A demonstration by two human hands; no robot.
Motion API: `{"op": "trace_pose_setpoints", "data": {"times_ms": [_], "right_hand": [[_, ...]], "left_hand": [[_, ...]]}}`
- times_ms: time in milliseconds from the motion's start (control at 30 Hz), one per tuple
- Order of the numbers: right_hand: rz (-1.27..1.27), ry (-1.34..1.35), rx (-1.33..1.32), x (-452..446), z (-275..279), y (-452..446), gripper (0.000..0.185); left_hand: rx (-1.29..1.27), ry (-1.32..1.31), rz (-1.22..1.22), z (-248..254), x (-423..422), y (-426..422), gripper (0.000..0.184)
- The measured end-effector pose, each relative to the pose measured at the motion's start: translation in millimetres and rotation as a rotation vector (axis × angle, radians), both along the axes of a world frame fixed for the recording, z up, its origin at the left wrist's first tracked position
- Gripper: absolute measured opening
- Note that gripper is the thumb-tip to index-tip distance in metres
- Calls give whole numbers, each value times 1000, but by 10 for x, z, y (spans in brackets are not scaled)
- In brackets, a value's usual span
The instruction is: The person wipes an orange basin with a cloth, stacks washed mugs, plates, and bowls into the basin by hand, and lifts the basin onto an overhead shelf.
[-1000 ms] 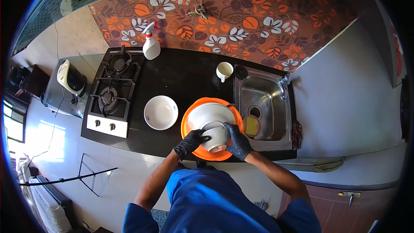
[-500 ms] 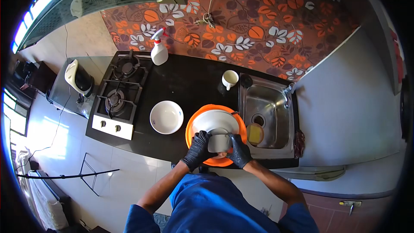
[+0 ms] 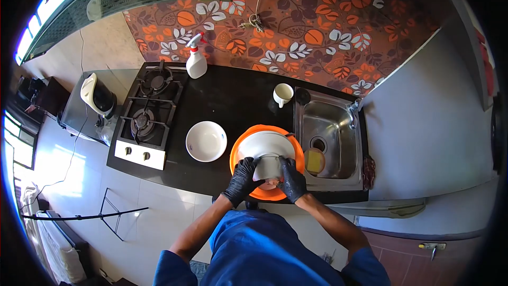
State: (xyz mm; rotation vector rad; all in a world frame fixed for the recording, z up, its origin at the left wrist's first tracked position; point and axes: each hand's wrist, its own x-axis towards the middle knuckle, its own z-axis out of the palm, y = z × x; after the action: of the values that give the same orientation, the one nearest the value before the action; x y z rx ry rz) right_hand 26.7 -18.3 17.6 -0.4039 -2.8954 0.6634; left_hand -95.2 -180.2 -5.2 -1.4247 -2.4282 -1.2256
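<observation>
Both of my hands wear black gloves and work over an orange basin [image 3: 236, 151] at the counter's front edge. My left hand [image 3: 242, 181] grips the left side of a grey cup-like vessel [image 3: 269, 169]. My right hand [image 3: 292, 180] is closed on its right side. The vessel is tilted; something pinkish shows at its near end, too small to make out. Behind it, a white plate [image 3: 264, 143] rests in the basin. A white bowl [image 3: 206, 142] stands left of the basin.
Right of the basin is a steel sink [image 3: 341, 151], with a yellow sponge [image 3: 315, 162] on a round dish at its edge. A white mug [image 3: 283, 94] stands behind. A spray bottle [image 3: 196, 64] and a gas stove [image 3: 143, 119] are on the left.
The grey vessel has tipped slightly between my hands, and its surface looks lighter. Both hands stay on it; the whole view has shifted a little.
</observation>
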Motion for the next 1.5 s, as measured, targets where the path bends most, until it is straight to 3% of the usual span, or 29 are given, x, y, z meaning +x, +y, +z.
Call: {"op": "trace_pose_setpoints", "data": {"times_ms": [167, 267, 333, 400, 700, 833, 1033, 1133, 1200, 1333, 1500], "right_hand": [[-50, -43, -57, 14, 64, -29, 86], [-52, 2, -37, -18, 117, -57, 86], [-56, 35, -21, -19, 152, -85, 86], [-62, 23, -18, -25, 199, -116, 86], [-62, -14, 21, -59, 224, -192, 83], [-107, 27, -35, -42, 265, -228, 81], [-134, 38, -33, -4, 213, -241, 80], [-100, 116, -24, -23, 206, -229, 79], [-91, 143, -20, -38, 211, -215, 79], [-101, 233, -88, -43, 299, -181, 80], [-114, 323, -192, -130, 506, -108, 73]], "left_hand": [[-68, -164, 144, 459, -157, -189, 60], [3, -270, 212, 425, -492, -408, 59], [285, -116, 602, 16, -827, -576, 50], [-140, -10, 998, -487, -1220, -847, 52], [-394, -37, 876, -129, -1568, -861, 57], [-353, -490, 847, -752, -1876, -1064, 49], [-295, -547, 756, -1290, -2105, -1315, 36], [286, -1008, 297, -1291, -2163, -1519, 28], [483, -1140, 124, -1277, -2178, -1525, 26], [-116, -688, 708, -1073, -2088, -1262, 26], [-45, -507, 624, 335, -1900, -900, 22]]}}
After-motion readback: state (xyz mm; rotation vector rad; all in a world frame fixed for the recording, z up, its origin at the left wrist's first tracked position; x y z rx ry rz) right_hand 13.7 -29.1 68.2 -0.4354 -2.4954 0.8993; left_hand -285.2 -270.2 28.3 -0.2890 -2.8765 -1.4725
